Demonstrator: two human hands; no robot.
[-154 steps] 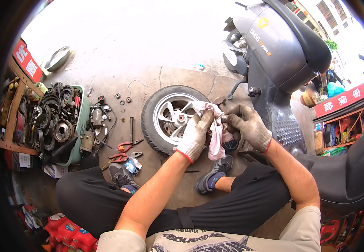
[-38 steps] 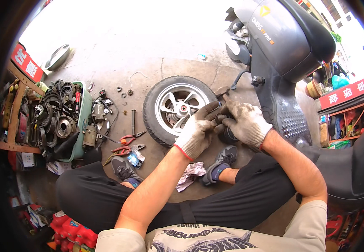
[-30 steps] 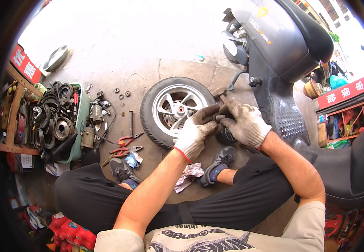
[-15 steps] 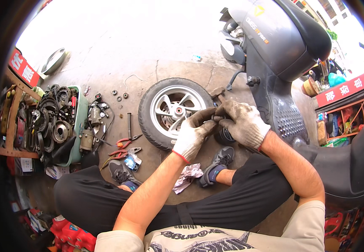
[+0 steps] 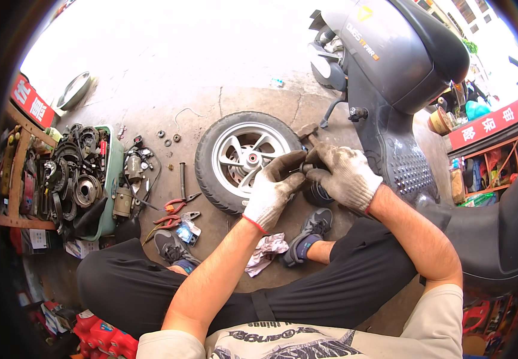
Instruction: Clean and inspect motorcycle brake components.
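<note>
My left hand (image 5: 272, 190) and my right hand (image 5: 347, 175) wear grimy whitish knit work gloves, dark at the fingers. They meet above the right edge of a scooter wheel (image 5: 206, 161), which lies flat with its silver spoked rim facing up. A small dark rounded part (image 5: 308, 168) shows between the fingertips; its kind is too hard to make out. The fingers of both hands curl closed around it. Just beyond my right hand, a hammer (image 5: 308, 131) rests by the tyre. Partly hidden below my hands is a dark round container (image 5: 317, 195).
Left of the wheel lie a long bolt (image 5: 182, 180), red-handled pliers (image 5: 175, 205), several small rings and a green tub (image 5: 114, 173) of used parts. A grey scooter (image 5: 384, 66) stands at the right. A crumpled rag (image 5: 267, 254) lies between my shoes.
My hands stay over the wheel's right edge, with the left fingers shifted slightly around the small dark part. The whole view has moved a little; the wheel and tools lie as before.
</note>
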